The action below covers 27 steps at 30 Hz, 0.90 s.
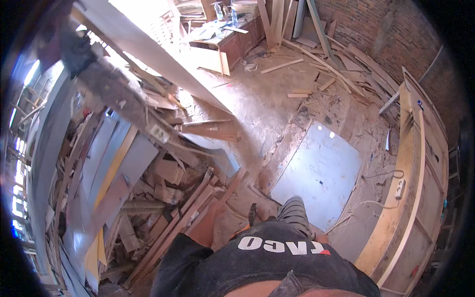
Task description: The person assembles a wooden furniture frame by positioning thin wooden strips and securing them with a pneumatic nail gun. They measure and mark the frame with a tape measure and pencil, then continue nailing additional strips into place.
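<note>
My left forearm reaches out from a black T-shirt sleeve (185, 255). At its end my left hand (213, 210) is beside a reddish-brown strip of wood (231, 187); its fingers do not show clearly, so I cannot tell whether it grips the strip. Of my right hand (320, 238) only a small skin-coloured patch shows past the shirt's edge, with the fingers hidden. A leg in grey striped trousers (293, 212) stands at the near edge of a pale blue-white panel (321, 173) lying on the floor.
Offcuts and boards (170, 190) pile up at left, below a slanting long board (163, 54). A power strip (400, 189) with its cable lies near a wooden frame (413, 173) at right. Planks (346, 74) lean by the brick wall (356, 24). A cluttered cabinet (240, 42) stands far back.
</note>
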{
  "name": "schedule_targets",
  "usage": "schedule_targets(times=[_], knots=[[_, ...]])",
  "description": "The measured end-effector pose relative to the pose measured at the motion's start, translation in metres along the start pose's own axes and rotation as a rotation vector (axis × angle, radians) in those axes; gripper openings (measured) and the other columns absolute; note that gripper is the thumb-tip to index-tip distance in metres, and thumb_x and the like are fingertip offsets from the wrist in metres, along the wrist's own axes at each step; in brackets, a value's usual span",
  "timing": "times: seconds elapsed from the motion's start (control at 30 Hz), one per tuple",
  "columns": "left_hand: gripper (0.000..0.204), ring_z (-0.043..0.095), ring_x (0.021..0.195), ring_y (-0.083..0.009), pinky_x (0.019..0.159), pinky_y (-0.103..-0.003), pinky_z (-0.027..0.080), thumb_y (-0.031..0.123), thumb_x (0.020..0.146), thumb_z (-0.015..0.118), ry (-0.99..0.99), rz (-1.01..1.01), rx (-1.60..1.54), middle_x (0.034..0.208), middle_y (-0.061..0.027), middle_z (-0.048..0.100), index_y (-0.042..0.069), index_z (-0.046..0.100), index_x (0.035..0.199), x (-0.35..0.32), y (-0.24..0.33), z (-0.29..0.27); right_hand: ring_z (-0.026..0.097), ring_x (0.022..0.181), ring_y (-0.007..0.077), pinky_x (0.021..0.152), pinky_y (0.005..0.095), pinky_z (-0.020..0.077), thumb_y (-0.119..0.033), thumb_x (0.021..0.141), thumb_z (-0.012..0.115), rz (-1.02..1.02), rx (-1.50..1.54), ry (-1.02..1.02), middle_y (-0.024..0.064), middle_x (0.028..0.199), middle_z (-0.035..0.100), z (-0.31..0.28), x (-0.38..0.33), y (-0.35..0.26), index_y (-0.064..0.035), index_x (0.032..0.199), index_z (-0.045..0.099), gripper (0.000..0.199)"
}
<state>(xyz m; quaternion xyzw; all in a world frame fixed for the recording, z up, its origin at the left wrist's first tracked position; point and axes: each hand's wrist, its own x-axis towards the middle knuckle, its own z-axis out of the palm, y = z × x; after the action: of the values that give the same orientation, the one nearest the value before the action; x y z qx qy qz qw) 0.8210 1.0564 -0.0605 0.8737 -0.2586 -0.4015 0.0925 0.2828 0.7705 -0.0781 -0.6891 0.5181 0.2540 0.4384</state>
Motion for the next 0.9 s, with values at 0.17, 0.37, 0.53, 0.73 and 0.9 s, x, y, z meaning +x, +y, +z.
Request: schedule_targets(times=[0.17, 0.37, 0.53, 0.73, 0.9], knots=[[0.015, 0.062, 0.072, -0.0145, 0.063, -0.035, 0.049, 0.015, 0.081, 0.068, 0.226, 0.353, -0.396, 0.073, -0.0083, 0.066, 0.000, 0.072, 0.081, 0.158, 0.266, -0.224, 0.071, 0.086, 0.0284, 0.076, 0.0440, 0.0562, -0.040, 0.086, 0.069, 0.261, 0.099, -0.074, 0.0172, 0.102, 0.074, -0.054, 0.068, -0.019, -0.0053, 0.107, 0.074, 0.041], [0.014, 0.059, 0.085, -0.0142, 0.073, -0.030, 0.046, 0.006, 0.084, 0.069, 0.105, 0.798, -0.787, 0.097, -0.0063, 0.064, -0.005, 0.072, 0.091, 0.157, 0.522, -0.393, 0.071, 0.079, 0.0260, 0.071, 0.0444, 0.0571, -0.031, 0.087, 0.068, 0.216, 0.131, -0.030, 0.0157, 0.095, 0.074, -0.197, 0.207, -0.095, -0.0055, 0.101, 0.074, 0.030], [0.015, 0.058, 0.090, -0.0151, 0.081, -0.029, 0.044, 0.007, 0.083, 0.079, -0.137, 1.158, -0.998, 0.097, -0.0064, 0.061, -0.002, 0.074, 0.093, 0.138, 0.625, -0.498, 0.071, 0.072, 0.0240, 0.067, 0.0447, 0.0577, -0.023, 0.087, 0.068, 0.071, -0.041, 0.266, 0.0145, 0.088, 0.075, -0.396, 0.375, -0.160, -0.0057, 0.096, 0.075, 0.020], [0.023, 0.057, 0.091, -0.0165, 0.081, -0.031, 0.044, 0.015, 0.079, 0.089, -0.434, 1.512, -1.114, 0.093, -0.0068, 0.060, -0.001, 0.078, 0.091, 0.169, 0.696, -0.602, 0.065, 0.062, 0.0152, 0.061, 0.0323, 0.0523, -0.020, 0.088, 0.072, -0.316, 0.276, 0.584, 0.0037, 0.077, 0.071, -0.670, 0.481, -0.430, -0.0064, 0.092, 0.074, 0.014], [0.025, 0.055, 0.081, -0.0190, 0.068, -0.033, 0.038, 0.021, 0.085, 0.085, -0.643, 1.836, -1.189, 0.089, -0.0092, 0.059, -0.002, 0.079, 0.093, 0.241, 0.721, -0.686, 0.068, 0.070, 0.0160, 0.067, 0.0314, 0.0531, -0.019, 0.091, 0.071, -0.458, 0.598, 0.601, 0.0069, 0.084, 0.072, -0.724, 0.519, -0.529, -0.0024, 0.103, 0.072, 0.021]])
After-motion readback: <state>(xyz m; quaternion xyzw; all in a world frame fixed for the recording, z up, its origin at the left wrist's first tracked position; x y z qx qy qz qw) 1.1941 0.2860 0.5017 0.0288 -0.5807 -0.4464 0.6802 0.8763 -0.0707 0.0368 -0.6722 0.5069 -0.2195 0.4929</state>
